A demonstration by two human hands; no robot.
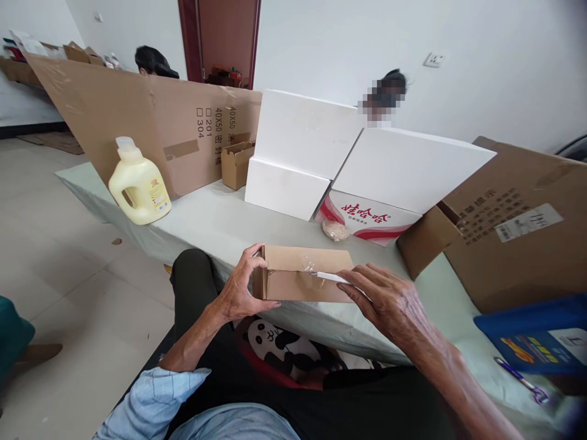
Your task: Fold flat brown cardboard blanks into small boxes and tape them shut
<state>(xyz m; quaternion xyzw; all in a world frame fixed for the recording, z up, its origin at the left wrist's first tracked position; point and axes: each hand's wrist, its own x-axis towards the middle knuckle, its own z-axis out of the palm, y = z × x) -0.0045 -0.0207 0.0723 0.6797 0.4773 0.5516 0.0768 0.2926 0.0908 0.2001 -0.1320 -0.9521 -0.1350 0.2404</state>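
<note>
While my left hand (241, 284) steadies the small box (293, 288) at the near edge of the desk (215, 223), fingers spread around its end, my right hand (389, 296) pinches a slim white knife (334, 278), tip at the taped seam. I'd judge a shallow stroke best, with my left fingers clear of its line. Just beyond sits a wrapped bundle (335, 230) by a red-and-white carton (367, 214); a yellow jug (145, 189) stands farther left. Stacked white boxes (305, 131) block reaching straight across.
</note>
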